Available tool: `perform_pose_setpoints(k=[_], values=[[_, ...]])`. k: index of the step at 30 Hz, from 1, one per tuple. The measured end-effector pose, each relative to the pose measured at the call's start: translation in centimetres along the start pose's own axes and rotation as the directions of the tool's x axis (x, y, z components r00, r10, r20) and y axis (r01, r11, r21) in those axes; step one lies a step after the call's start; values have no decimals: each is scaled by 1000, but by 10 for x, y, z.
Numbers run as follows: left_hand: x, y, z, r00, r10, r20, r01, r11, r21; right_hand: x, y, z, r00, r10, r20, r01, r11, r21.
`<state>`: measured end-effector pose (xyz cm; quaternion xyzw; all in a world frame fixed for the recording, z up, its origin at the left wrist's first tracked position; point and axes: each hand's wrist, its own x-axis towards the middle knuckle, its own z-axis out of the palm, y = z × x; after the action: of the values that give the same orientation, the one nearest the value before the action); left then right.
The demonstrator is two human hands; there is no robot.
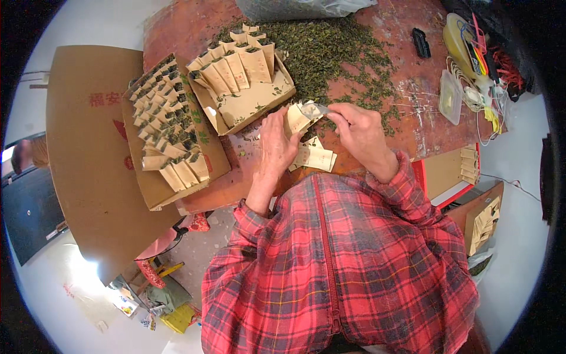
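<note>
My left hand holds a small tan paper pouch upright over the reddish table. My right hand grips a small metal scoop whose tip sits at the pouch's open mouth. A short stack of flat pouches lies just below both hands. A wide heap of dark green loose tea leaves spreads over the table beyond my hands.
A cardboard tray with filled pouches standing in it sits left of my hands. A larger cardboard lid packed with several filled pouches lies further left on a big cardboard sheet. At the right edge stand plastic tubs and cables.
</note>
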<state>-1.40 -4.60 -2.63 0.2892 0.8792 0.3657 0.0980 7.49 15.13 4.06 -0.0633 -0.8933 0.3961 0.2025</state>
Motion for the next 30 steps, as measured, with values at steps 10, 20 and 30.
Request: perform_pose_setpoints(k=[10, 20, 30], values=[[-3, 1, 4, 999, 50, -22, -50, 999, -10, -5, 3, 2, 999, 22, 45, -20, 998, -56], [-1, 1, 3, 999, 15, 28, -14, 999, -44, -3, 3, 5, 984, -172, 48, 176, 979, -105], [0, 3, 4, 999, -4, 48, 11, 987, -161, -6, 2, 8, 951, -261, 163, 288, 941, -177]])
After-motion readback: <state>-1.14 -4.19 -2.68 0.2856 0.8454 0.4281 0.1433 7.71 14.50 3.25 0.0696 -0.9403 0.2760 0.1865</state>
